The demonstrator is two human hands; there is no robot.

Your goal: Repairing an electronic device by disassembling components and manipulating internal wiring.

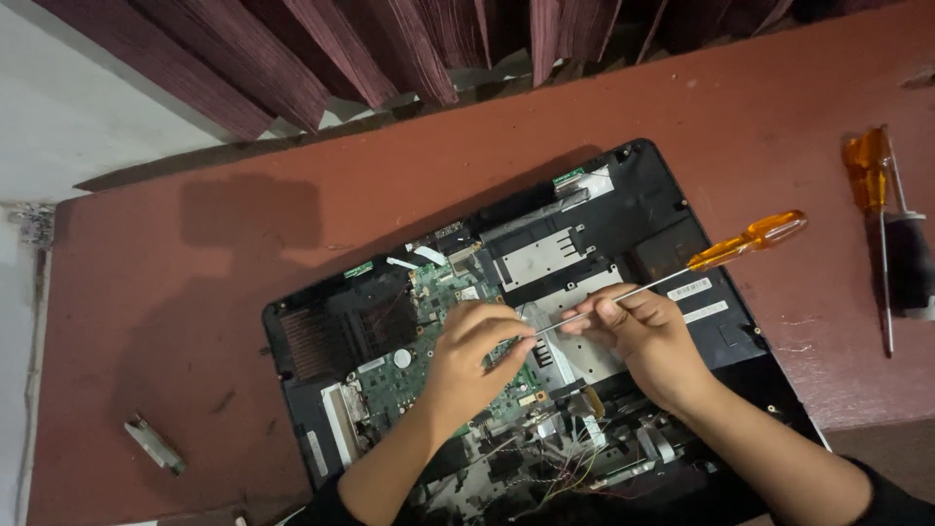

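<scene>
Right hand (651, 336): fingers pinched shut around the metal shaft of a screwdriver (682, 273), amber handle pointing to 2 o'clock. Left hand (474, 356): fingers curled, tips meeting at the shaft's tip, over the green circuit board (409, 375). Opened laptop (672, 224), black shell, innards exposed, lies mid-table. Second screwdriver (877, 209) at 3 o'clock.

A reddish-brown counter (292, 224) fills most of the frame. At centre lies an opened laptop (672, 209) with a black casing, a green circuit board (404, 375) and silver-grey metal plates (541, 255). A screwdriver (745, 241) with a clear amber-orange handle and silver shaft crosses it. Another amber-handled screwdriver (867, 170) lies at right. Maroon pleated curtains (321, 49) hang along the top, beside a white wall (68, 107) at upper left.
</scene>
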